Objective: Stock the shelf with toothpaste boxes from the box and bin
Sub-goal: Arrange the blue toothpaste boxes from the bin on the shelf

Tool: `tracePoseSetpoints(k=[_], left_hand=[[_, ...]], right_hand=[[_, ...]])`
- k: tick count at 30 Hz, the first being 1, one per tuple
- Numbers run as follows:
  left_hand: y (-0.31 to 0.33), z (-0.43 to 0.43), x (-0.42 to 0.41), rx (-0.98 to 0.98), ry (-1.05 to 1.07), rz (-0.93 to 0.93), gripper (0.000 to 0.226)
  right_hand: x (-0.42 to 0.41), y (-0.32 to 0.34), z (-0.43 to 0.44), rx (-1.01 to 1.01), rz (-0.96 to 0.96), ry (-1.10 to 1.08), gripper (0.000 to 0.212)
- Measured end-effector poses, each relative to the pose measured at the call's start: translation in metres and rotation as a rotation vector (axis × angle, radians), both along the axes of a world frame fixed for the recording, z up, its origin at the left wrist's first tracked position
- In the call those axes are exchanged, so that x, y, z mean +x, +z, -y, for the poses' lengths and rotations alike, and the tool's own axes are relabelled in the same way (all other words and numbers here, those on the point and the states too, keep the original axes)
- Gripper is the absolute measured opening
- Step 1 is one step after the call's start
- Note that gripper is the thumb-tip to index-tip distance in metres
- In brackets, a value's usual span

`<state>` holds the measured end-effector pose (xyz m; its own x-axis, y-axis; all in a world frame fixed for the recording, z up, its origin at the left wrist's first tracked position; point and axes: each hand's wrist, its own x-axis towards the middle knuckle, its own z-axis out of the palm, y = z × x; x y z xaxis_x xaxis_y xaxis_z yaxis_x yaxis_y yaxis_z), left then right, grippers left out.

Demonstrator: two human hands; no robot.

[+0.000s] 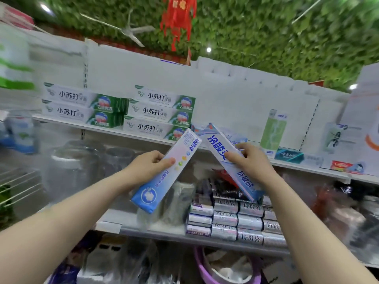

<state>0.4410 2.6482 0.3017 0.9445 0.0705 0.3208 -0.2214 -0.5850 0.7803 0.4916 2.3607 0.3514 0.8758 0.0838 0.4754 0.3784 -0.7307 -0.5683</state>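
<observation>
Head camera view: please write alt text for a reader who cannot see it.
Two bare hands each hold a long blue-and-white toothpaste box, the left hand one and the right hand another, both tilted toward a white shop shelf. Stacks of green-and-white toothpaste boxes lie on it.

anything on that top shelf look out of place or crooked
One thing: a pale green and white toothpaste box stands upright on end on the white shelf, while the green and white toothpaste boxes to its left lie flat in neat stacks. Nothing looks spilled or damaged, though the edges of the view are blurred.
</observation>
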Motion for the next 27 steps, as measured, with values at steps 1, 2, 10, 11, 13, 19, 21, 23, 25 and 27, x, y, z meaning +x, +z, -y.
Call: tracePoseSetpoints(k=[1, 2, 10, 11, 13, 19, 21, 23, 25, 27], left_hand=[[0.007, 0.003, 0.003, -0.013, -0.009, 0.006, 0.043], [0.013, 0.007, 0.006, -0.028, -0.016, 0.009, 0.049], [0.031, 0.031, 0.055, -0.013, 0.004, 0.013, 0.033], [0.031, 0.033, 0.062, -0.023, -0.005, 0.009, 0.034], [0.030, 0.036, 0.075, -0.055, -0.016, 0.012, 0.044], [0.023, 0.039, 0.108, -0.026, 0.014, 0.017, 0.033], [0.021, 0.038, 0.115, -0.023, 0.018, 0.009, 0.033], [0.019, 0.036, 0.118, -0.013, 0.026, 0.004, 0.031], [0.018, 0.035, 0.121, -0.011, 0.032, 0.007, 0.030], [0.018, 0.033, 0.122, -0.010, 0.033, 0.007, 0.029]], right_hand=[[0.008, 0.013, 0.001, 0.012, 0.020, -0.017, 0.046], [0.015, 0.024, 0.003, 0.008, 0.039, -0.034, 0.049], [0.092, 0.071, 0.015, -0.187, 0.045, -0.066, 0.040], [0.102, 0.075, 0.016, -0.202, 0.046, -0.067, 0.042], [0.125, 0.082, 0.015, -0.232, 0.054, -0.063, 0.045], [0.182, 0.092, -0.003, -0.390, 0.091, -0.036, 0.047], [0.201, 0.093, -0.012, -0.419, 0.108, -0.007, 0.048], [0.216, 0.091, -0.020, -0.468, 0.114, 0.006, 0.047], [0.229, 0.086, -0.024, -0.521, 0.114, -0.020, 0.041], [0.239, 0.077, -0.026, -0.593, 0.159, -0.047, 0.033]])
